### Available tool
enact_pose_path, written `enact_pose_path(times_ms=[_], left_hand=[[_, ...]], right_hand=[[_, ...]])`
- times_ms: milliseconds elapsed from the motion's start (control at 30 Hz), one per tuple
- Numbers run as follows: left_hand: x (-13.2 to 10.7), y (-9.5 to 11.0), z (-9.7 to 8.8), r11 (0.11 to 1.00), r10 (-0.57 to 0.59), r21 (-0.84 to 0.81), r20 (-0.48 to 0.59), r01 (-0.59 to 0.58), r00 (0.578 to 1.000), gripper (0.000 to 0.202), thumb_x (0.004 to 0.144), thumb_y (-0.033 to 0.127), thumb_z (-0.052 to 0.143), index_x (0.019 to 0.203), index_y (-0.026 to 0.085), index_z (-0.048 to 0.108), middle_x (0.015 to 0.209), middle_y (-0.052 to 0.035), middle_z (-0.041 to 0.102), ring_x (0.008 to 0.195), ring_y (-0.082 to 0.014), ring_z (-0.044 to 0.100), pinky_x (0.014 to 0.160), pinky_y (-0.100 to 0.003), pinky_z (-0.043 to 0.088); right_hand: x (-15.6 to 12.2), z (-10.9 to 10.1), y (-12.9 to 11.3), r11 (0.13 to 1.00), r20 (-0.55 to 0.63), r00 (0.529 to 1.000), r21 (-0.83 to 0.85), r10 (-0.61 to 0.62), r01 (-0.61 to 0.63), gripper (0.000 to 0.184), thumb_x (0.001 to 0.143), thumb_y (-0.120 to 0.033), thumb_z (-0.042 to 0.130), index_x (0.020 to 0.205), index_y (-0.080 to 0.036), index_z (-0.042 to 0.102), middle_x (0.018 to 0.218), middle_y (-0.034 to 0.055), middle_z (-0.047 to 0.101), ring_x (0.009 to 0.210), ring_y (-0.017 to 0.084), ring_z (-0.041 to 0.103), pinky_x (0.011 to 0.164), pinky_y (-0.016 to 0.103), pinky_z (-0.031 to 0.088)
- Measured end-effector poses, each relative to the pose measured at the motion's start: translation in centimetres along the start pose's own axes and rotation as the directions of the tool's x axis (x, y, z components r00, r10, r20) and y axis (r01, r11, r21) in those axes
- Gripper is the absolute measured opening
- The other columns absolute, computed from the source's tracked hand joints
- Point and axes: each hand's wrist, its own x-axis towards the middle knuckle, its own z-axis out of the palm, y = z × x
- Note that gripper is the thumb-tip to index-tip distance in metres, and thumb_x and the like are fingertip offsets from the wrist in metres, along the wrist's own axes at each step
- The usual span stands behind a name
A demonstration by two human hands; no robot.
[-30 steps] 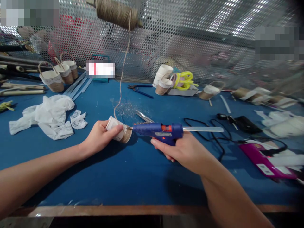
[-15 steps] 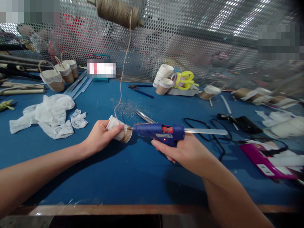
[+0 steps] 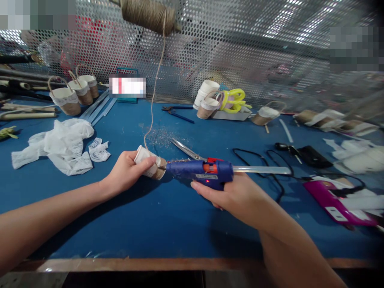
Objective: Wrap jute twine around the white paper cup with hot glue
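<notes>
The left hand (image 3: 127, 170) is clamped on the cup (image 3: 141, 155), fingers over its wall, holding it on its side just above the table (image 3: 156, 216). The right hand (image 3: 237, 196) is closed round the glue gun (image 3: 199, 172), with the nozzle right at the cup's wrapped end. By the look of it, this is early going. Only a band at the base carries twine (image 3: 154, 96), the rest of the wall is bare white, and the strand runs uncut up to the spool (image 3: 148, 14). There is no handle yet, unlike the baskets (image 3: 67, 100) at the back left. Since half a second ago the gun has sunk a little and rolled, its red trigger now showing on top, and the cup has barely moved.
</notes>
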Motion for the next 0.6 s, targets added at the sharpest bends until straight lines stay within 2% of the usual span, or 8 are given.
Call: enact_pose_path(times_ms=[133, 300, 500, 600], left_hand=[[-0.1, -0.2, -0.1, 1.000, 0.008, -0.012, 0.012, -0.008, 1.000, 0.029, 0.071, 0.038, 0.057, 0.072, 0.011, 0.067, 0.069, -0.0040, 0.068, 0.059, -0.0152, 0.059, 0.059, -0.023, 0.045], [-0.2, -0.3, -0.2, 0.999, 0.046, 0.026, 0.012, -0.047, 0.999, 0.027, 0.072, 0.037, 0.057, 0.066, 0.011, 0.064, 0.061, -0.0011, 0.064, 0.055, -0.0126, 0.054, 0.055, -0.021, 0.042], [-0.2, -0.3, -0.2, 0.998, 0.060, 0.030, 0.022, -0.060, 0.998, 0.026, 0.073, 0.036, 0.057, 0.066, 0.012, 0.063, 0.059, -0.0005, 0.063, 0.055, -0.0117, 0.052, 0.054, -0.020, 0.041], [-0.2, -0.3, -0.2, 0.998, 0.056, 0.039, 0.028, -0.057, 0.998, 0.028, 0.073, 0.038, 0.056, 0.067, 0.011, 0.064, 0.062, -0.0021, 0.064, 0.056, -0.0126, 0.054, 0.055, -0.021, 0.042]], right_hand=[[0.1, 0.0, 0.2, 1.000, 0.008, 1.000, -0.027, -0.009, 0.009, 0.024, 0.072, -0.037, 0.056, 0.050, -0.026, 0.054, 0.036, -0.0032, 0.047, 0.036, 0.013, 0.044, 0.039, 0.027, 0.034], [0.4, -0.2, -0.8, 0.997, -0.010, 0.999, -0.056, 0.046, -0.047, 0.028, 0.074, -0.036, 0.054, 0.048, -0.025, 0.050, 0.037, -0.0038, 0.046, 0.040, 0.014, 0.048, 0.043, 0.027, 0.035], [0.5, -0.2, -1.1, 0.998, -0.026, 0.999, -0.067, 0.020, -0.021, 0.026, 0.075, -0.036, 0.053, 0.052, -0.024, 0.051, 0.040, -0.0033, 0.047, 0.047, 0.015, 0.051, 0.047, 0.027, 0.037], [0.4, -0.2, -0.5, 0.992, -0.011, 0.998, -0.112, -0.055, 0.054, 0.025, 0.075, -0.035, 0.053, 0.052, -0.025, 0.055, 0.038, -0.0028, 0.046, 0.046, 0.014, 0.050, 0.046, 0.026, 0.037]])
